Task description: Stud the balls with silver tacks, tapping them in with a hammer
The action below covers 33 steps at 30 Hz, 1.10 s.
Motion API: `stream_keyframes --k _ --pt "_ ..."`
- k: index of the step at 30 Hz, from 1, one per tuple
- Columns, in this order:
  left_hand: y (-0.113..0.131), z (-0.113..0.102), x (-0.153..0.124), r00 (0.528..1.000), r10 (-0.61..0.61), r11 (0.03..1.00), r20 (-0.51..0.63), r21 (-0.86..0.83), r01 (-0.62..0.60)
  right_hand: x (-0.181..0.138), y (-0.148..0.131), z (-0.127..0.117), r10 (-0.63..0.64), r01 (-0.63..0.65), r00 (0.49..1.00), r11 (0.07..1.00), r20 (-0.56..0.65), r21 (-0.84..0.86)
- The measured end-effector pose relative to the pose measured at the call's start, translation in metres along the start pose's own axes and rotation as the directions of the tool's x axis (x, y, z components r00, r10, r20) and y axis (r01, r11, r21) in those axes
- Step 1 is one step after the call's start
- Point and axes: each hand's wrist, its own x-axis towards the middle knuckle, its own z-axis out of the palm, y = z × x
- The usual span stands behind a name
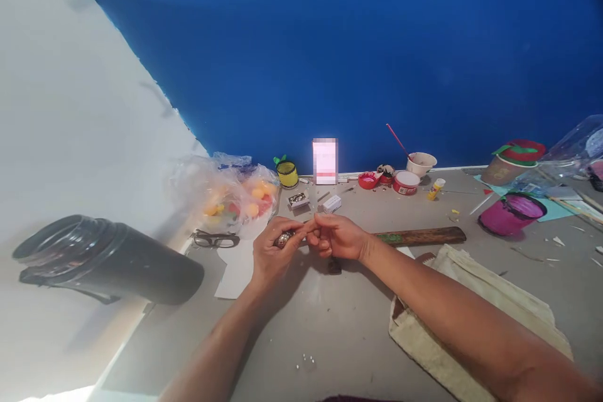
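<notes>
Looks mid-job: shiny round piece (pixel 284 239) is gripped by left hand (pixel 270 247); whether anything's pinched by right hand (pixel 343 237), or what remains, can't be told.

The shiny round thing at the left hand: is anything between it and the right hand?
Yes: thumb and forefinger of the left hand lie between the shiny round thing and the right hand. Nothing else visibly does.

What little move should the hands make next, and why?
Perhaps steady the left hand while the right hand moves gently: their fingers meet, and a shiny round piece sits against the left hand's fingers. Anything pinched between the fingers is too hidden to tell.
</notes>
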Motion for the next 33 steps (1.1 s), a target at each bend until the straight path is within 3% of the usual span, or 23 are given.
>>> stream_keyframes --k 5,13,18,26,33 --pt "0.006 -0.002 -0.003 0.998 0.041 0.998 0.055 0.044 -0.043 -0.003 -0.003 0.001 -0.023 0.021 0.999 0.998 0.041 0.051" --pt "0.009 -0.002 -0.007 1.000 0.026 1.000 -0.005 -0.017 -0.026 -0.004 0.004 0.005 0.020 -0.024 0.995 0.999 0.101 0.040" --pt "0.011 -0.001 -0.008 0.998 -0.016 1.000 -0.053 -0.024 0.014 -0.003 0.009 0.004 0.042 -0.043 0.995 0.999 0.088 0.007" --pt "0.018 -0.003 -0.009 0.998 -0.052 0.996 0.025 -0.071 0.054 -0.004 0.011 0.010 0.013 -0.020 0.996 0.997 0.093 0.071" --pt "0.001 -0.006 -0.011 0.987 -0.160 0.966 0.028 -0.201 0.162 -0.004 0.014 0.013 0.019 -0.030 0.995 0.994 0.101 0.104"
